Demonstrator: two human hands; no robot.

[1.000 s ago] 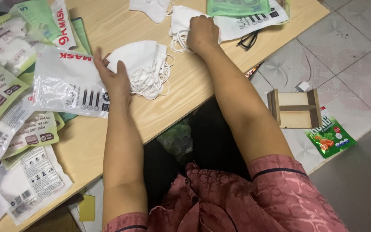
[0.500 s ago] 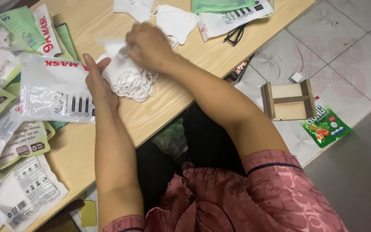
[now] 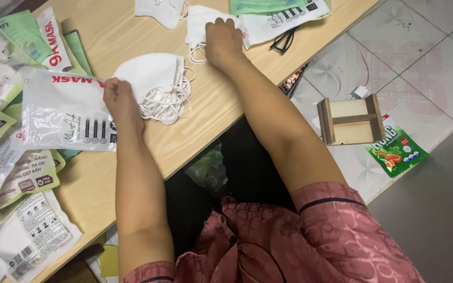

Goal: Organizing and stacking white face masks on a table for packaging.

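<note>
A stack of folded white face masks with tangled ear loops lies on the wooden table. My left hand rests on the stack's left edge, fingers curled onto the masks. A clear plastic mask packet lies just left of that hand. My right hand is farther up the table, pressed down on a single white mask with its fingers closed over it. Another loose white mask lies beside that one at the top edge.
Many green and white mask packets cover the table's left side. A white packet and black glasses lie beyond my right hand. On the tiled floor are a small wooden stand and a green snack bag.
My right hand left the mask stack and reached back up the table onto the single white mask. My left hand stayed at the stack's left edge.
</note>
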